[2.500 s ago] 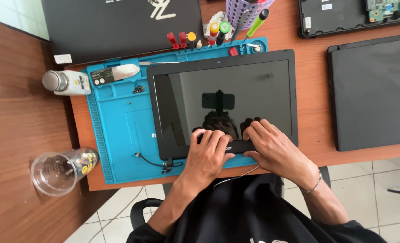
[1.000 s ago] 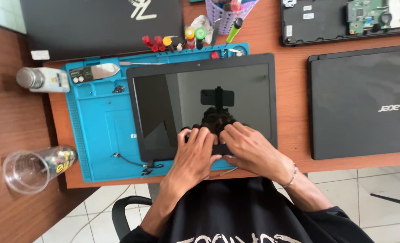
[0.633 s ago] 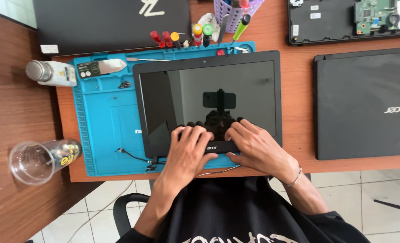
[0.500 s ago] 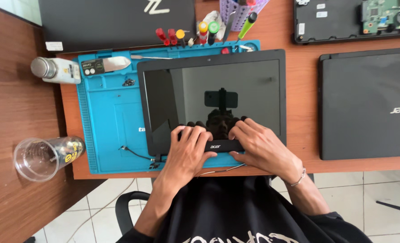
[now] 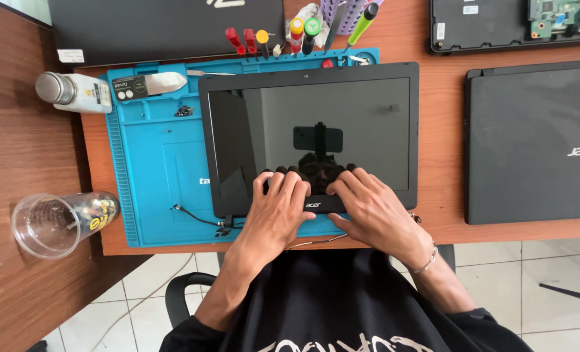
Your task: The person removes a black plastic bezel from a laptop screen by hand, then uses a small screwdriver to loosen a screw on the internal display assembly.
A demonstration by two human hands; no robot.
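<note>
- We see a laptop screen panel (image 5: 309,130) lying flat, glass up, half on the blue work mat (image 5: 156,169) and half on the bare wooden surface (image 5: 443,163).
- Its long axis runs left to right across the view; the webcam edge points away from us and the wide bottom bezel points toward our body.
- Our left hand (image 5: 278,212) rests on that near bezel, left of centre, its fingers (image 5: 283,182) spread almost flat with the tips on the lower glass.
- Our right hand (image 5: 371,208) lies just beside it on the right, posed the same way, with a thin bracelet at the wrist.
- Both hands press down rather than close around anything; whether the thumbs hook under the edge, we cannot tell.
- A thin cable (image 5: 195,215) trails from the panel's near left corner across the mat.
- Behind the panel stand 5 screwdrivers (image 5: 270,40) with coloured handles.
- A clear plastic cup (image 5: 58,221) lies on its side at far left, and a closed black laptop (image 5: 534,140) sits well apart on the right.
</note>
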